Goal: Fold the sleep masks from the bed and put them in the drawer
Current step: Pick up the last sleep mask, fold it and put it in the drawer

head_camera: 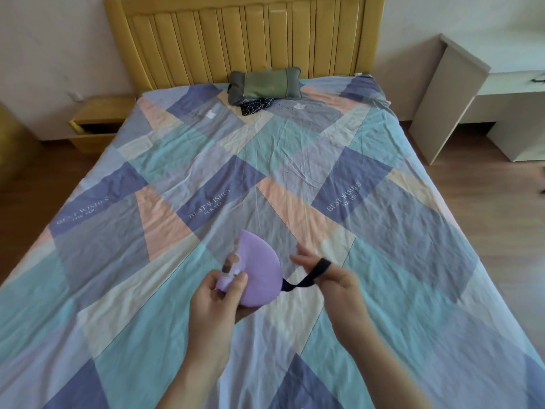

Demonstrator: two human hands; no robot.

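While the left hand [216, 293] pinches the folded purple sleep mask [259, 270] above the bed [383, 231], the right hand [330, 274] has its grip looped in the black strap [306, 276]; wind it snugly, keeping the fold pinched.

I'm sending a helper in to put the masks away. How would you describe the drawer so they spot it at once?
Start from the yellow wooden headboard of the bed. On the floor to its left, against the wall, stands a low nightstand in the same yellow wood. Its drawer is pulled open, a dark gap showing, unlike the pale white desk on the bed's other side.
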